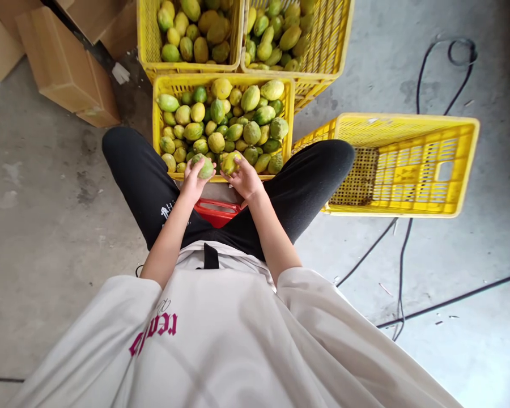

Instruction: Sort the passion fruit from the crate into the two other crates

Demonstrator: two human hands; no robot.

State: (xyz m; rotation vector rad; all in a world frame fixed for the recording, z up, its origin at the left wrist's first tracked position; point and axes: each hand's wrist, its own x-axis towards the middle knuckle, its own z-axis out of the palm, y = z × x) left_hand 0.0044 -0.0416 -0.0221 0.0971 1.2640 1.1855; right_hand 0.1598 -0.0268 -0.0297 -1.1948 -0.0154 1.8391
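Note:
My left hand [192, 180] is closed around a mostly green, lemon-like citrus fruit [204, 168]. In my right hand [247, 178] is a yellower lemon-like citrus fruit [230, 163], gripped between the thumb and fingers. Both hands are side by side over the near edge of a yellow plastic crate [158, 127], between my knees. Many loose fruits of the same kind [234, 132], green to yellow and some bumpy, fill that crate. The undersides of both held fruits are hidden by my fingers.
Two more yellow crates of fruit, a left one [147, 34] and a right one [334, 39], stand beyond. A tipped yellow crate [408, 164] lies at right. Cardboard boxes [63, 68] are at upper left. Black cables [450, 300] cross the floor. Something red [216, 212] is below me.

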